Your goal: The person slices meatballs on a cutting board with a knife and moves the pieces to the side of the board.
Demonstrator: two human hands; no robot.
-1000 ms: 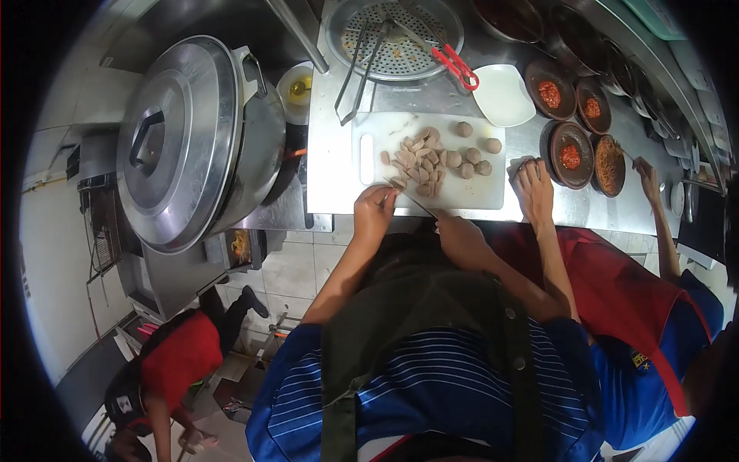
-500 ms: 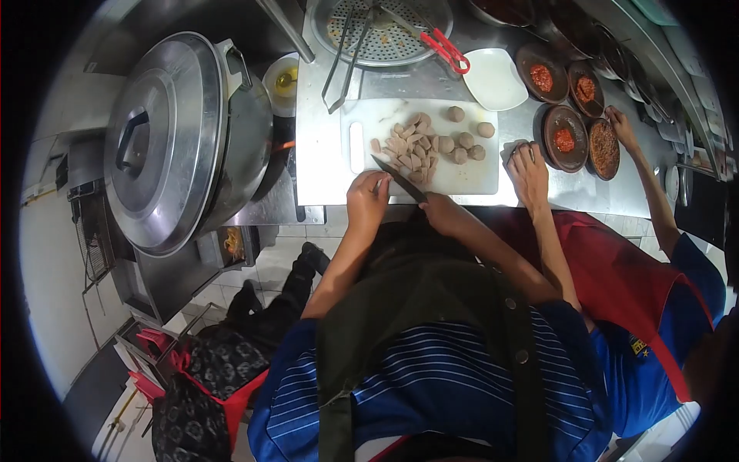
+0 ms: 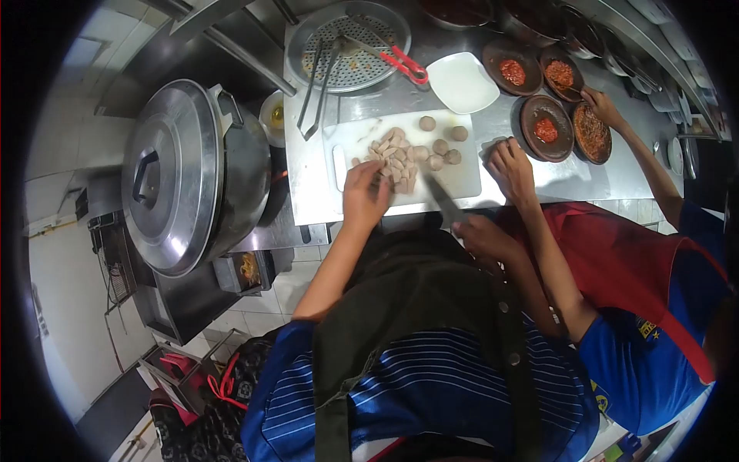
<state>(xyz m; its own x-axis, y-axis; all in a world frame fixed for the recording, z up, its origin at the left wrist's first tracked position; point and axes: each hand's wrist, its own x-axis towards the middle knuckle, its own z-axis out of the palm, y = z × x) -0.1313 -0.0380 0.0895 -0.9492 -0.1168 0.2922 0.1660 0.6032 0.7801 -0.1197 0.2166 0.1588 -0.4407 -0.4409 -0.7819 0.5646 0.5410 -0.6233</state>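
My right hand (image 3: 479,234) grips a knife (image 3: 442,197) by its handle, its blade blurred and pointing up toward the cutting board (image 3: 454,181). On that white board lies a pile of cut meatball pieces (image 3: 397,154). My left hand (image 3: 365,197) reaches over the pile's left side, fingers apart and touching or just above the pieces. Several whole brownish meatballs (image 3: 439,146) sit to the right of the pile.
A co-worker's hand (image 3: 511,171) rests right of the board; the other (image 3: 603,106) is at the clay bowls with red paste (image 3: 546,129). Behind are a white plate (image 3: 463,85), a perforated steel tray (image 3: 362,65) and tongs (image 3: 323,88). A large lidded pot (image 3: 173,177) stands left.
The knife has moved right, away from the pile. My left hand has shifted from the board's front edge onto the cut pieces. The view has swung, and the person at lower left shows less.
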